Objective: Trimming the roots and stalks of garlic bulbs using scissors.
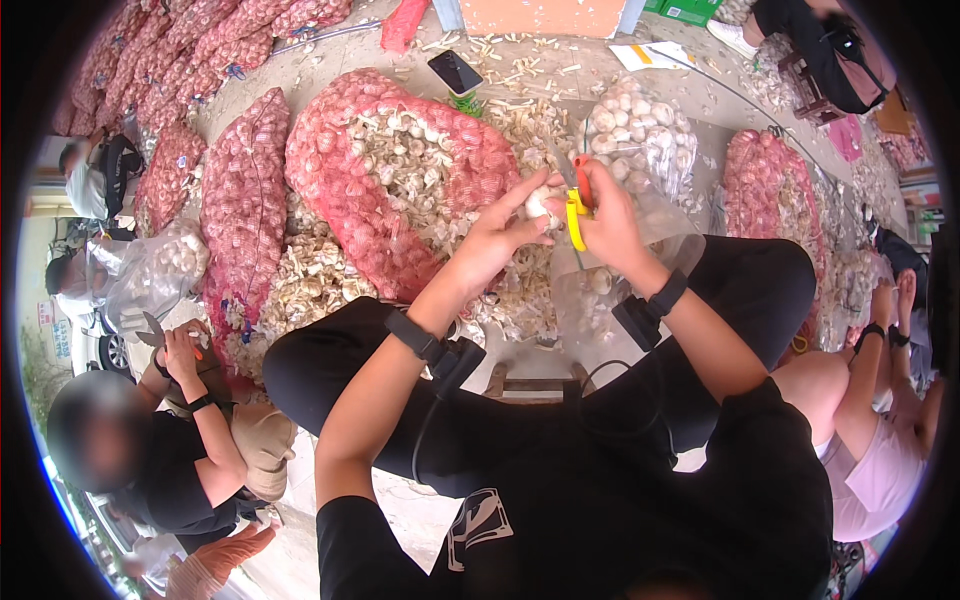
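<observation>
My left hand (502, 222) is closed around a white garlic bulb (540, 203), held up over a litter of skins. Close beside it, my right hand (612, 222) grips pruning shears with one red and one yellow handle (575, 225). Their grey blade points up and away from me, near the bulb; whether it touches cannot be made out. Left of my hands lies an opened red mesh sack of garlic (335, 190), its top showing loose pale bulbs. Beyond my right hand stands a clear plastic bag (640, 125) of trimmed white bulbs.
Full red mesh sacks stand at the left (245, 190) and right (765, 190). A black phone (455, 72) lies on the floor beyond the opened sack. Stalk scraps and skins cover much of the ground. Co-workers sit close on both sides; the left one holds shears (155, 332).
</observation>
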